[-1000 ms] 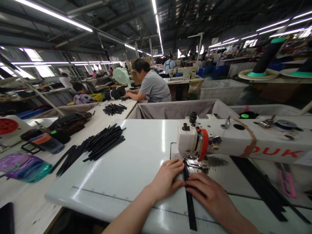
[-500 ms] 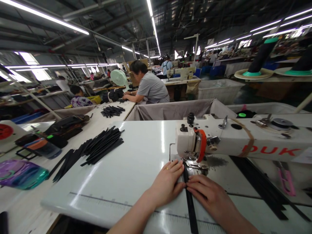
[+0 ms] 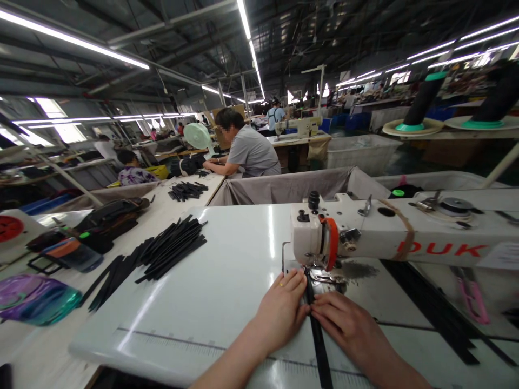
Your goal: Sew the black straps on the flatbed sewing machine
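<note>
Long narrow black fabric strip [image 3: 320,346]: lies flat on white table [image 3: 227,281], running lengthwise from near edge toward sewing machine head; far end under presser foot of white sewing machine [image 3: 365,235]; flanked both sides by pressing fingers.

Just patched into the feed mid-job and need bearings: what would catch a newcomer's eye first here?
First, the white sewing machine with red lettering at centre right, and just below its head the left hand and right hand pressing flat on either side of a narrow black strip that runs under the needle. To the left on the white table lies a fanned pile of black strips. Behind, a person in a grey shirt sits at another bench.
</note>
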`<state>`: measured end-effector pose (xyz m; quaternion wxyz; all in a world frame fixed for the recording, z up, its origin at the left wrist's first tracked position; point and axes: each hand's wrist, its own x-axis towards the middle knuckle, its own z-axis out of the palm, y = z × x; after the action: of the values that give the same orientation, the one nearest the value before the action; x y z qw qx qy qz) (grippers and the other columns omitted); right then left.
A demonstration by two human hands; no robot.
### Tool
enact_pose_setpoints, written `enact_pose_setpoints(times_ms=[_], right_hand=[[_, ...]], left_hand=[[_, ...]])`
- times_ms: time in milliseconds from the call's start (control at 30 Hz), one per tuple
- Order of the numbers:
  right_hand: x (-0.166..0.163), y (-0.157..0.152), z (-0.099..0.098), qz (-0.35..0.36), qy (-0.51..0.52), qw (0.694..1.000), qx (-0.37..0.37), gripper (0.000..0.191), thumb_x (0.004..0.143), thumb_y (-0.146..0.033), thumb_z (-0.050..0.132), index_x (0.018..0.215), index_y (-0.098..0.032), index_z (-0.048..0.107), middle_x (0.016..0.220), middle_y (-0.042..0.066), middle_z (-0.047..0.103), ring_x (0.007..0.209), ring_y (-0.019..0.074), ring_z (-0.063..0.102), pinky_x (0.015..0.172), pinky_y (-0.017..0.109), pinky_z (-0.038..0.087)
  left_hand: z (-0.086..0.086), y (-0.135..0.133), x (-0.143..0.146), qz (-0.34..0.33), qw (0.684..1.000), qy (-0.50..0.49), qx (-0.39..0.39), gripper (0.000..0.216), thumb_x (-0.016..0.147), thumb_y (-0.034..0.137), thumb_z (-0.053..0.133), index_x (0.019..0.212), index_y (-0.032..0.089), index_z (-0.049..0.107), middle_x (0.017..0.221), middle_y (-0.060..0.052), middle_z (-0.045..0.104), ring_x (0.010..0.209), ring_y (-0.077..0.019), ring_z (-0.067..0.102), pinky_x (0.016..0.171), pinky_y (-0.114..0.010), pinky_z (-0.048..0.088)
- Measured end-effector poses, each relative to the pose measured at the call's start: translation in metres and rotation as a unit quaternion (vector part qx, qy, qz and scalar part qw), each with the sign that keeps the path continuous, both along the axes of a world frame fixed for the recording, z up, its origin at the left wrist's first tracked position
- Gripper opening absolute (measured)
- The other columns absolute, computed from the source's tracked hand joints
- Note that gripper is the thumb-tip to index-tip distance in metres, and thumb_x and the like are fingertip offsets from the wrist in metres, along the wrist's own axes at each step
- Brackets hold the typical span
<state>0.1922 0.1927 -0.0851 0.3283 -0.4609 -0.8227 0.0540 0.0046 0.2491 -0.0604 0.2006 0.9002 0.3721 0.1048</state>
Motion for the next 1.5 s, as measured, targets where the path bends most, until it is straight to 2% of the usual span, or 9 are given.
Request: enact_pose_setpoints(times_ms=[200, 333, 533, 600, 700, 867, 1233, 1400, 1500], right_hand=[[-0.001, 0.000, -0.002, -0.003, 0.012, 1.000, -0.016, 0.033, 0.103, -0.026, 0.037, 0.091, -0.020, 0.066, 0.092, 0.006, 0.066, 0.085, 0.0171, 0.067, 0.078, 0.029, 0.057], [-0.001, 0.001, -0.006, -0.011, 0.026, 0.999, -0.030, 0.028, 0.102, -0.024, 0.040, 0.093, -0.021, 0.066, 0.095, 0.006, 0.066, 0.089, 0.0169, 0.066, 0.081, 0.029, 0.057], [0.000, 0.004, -0.006, -0.023, 0.026, 0.999, 0.008, 0.021, 0.097, -0.016, 0.046, 0.102, -0.019, 0.065, 0.103, 0.008, 0.067, 0.099, 0.0189, 0.065, 0.090, 0.033, 0.054], [0.001, 0.002, -0.004, -0.021, 0.023, 0.999, 0.015, 0.024, 0.093, -0.010, 0.045, 0.103, -0.019, 0.065, 0.105, 0.009, 0.067, 0.102, 0.0200, 0.064, 0.091, 0.034, 0.054], [0.002, -0.001, 0.001, -0.014, 0.024, 1.000, -0.001, 0.029, 0.085, -0.003, 0.043, 0.093, -0.020, 0.066, 0.098, 0.008, 0.067, 0.095, 0.0199, 0.064, 0.085, 0.034, 0.054], [0.002, -0.004, 0.005, 0.008, 0.035, 0.999, -0.004, 0.028, 0.087, -0.004, 0.043, 0.083, -0.020, 0.066, 0.085, 0.006, 0.066, 0.083, 0.0181, 0.063, 0.076, 0.030, 0.053], [0.004, 0.005, 0.000, -0.025, -0.015, 0.999, 0.021, 0.035, 0.084, -0.001, 0.041, 0.099, -0.019, 0.067, 0.100, 0.007, 0.068, 0.098, 0.0218, 0.061, 0.087, 0.038, 0.053], [0.002, 0.007, 0.000, -0.043, -0.042, 0.998, 0.030, 0.041, 0.080, -0.001, 0.041, 0.108, -0.019, 0.065, 0.106, 0.007, 0.068, 0.101, 0.0232, 0.061, 0.091, 0.042, 0.052], [0.002, 0.006, 0.000, -0.046, -0.051, 0.997, 0.033, 0.042, 0.079, 0.000, 0.041, 0.108, -0.019, 0.065, 0.107, 0.007, 0.068, 0.101, 0.0231, 0.061, 0.091, 0.042, 0.052]], left_hand=[[0.003, 0.003, 0.001, -0.006, 1.000, 0.001, -0.013, 0.055, 0.090, 0.019, 0.055, 0.143, 0.011, 0.044, 0.153, -0.012, 0.039, 0.144, -0.0278, 0.032, 0.120, -0.050, 0.027], [-0.003, 0.002, 0.002, 0.001, 1.000, -0.016, -0.012, 0.055, 0.089, 0.018, 0.055, 0.143, 0.010, 0.044, 0.153, -0.013, 0.039, 0.143, -0.0283, 0.032, 0.120, -0.050, 0.027], [-0.012, 0.005, 0.010, 0.041, 0.996, -0.072, 0.026, 0.043, 0.088, 0.011, 0.051, 0.131, 0.012, 0.055, 0.142, -0.014, 0.052, 0.134, -0.0287, 0.045, 0.117, -0.051, 0.035], [-0.013, 0.006, 0.012, 0.037, 0.995, -0.090, 0.038, 0.037, 0.088, 0.011, 0.051, 0.125, 0.013, 0.059, 0.138, -0.014, 0.055, 0.131, -0.0290, 0.048, 0.115, -0.050, 0.037], [-0.016, 0.009, 0.013, 0.032, 0.992, -0.112, 0.052, 0.034, 0.087, 0.008, 0.053, 0.119, 0.013, 0.061, 0.133, -0.013, 0.059, 0.128, -0.0288, 0.051, 0.112, -0.049, 0.041], [-0.019, 0.010, 0.012, 0.030, 0.989, -0.128, 0.069, 0.035, 0.086, 0.007, 0.054, 0.119, 0.014, 0.061, 0.131, -0.012, 0.061, 0.126, -0.0282, 0.053, 0.111, -0.049, 0.043], [-0.013, 0.011, 0.010, 0.017, 0.989, -0.136, 0.056, 0.028, 0.087, 0.008, 0.057, 0.113, 0.014, 0.065, 0.129, -0.012, 0.062, 0.125, -0.0267, 0.053, 0.110, -0.044, 0.043], [-0.011, 0.007, 0.010, 0.060, 0.985, -0.151, 0.049, 0.015, 0.087, 0.010, 0.061, 0.091, 0.019, 0.073, 0.107, -0.007, 0.070, 0.104, -0.0247, 0.063, 0.095, -0.040, 0.053], [-0.013, 0.006, 0.010, 0.068, 0.984, -0.156, 0.051, 0.014, 0.087, 0.011, 0.063, 0.088, 0.020, 0.074, 0.105, -0.005, 0.070, 0.101, -0.0236, 0.063, 0.090, -0.038, 0.054]])
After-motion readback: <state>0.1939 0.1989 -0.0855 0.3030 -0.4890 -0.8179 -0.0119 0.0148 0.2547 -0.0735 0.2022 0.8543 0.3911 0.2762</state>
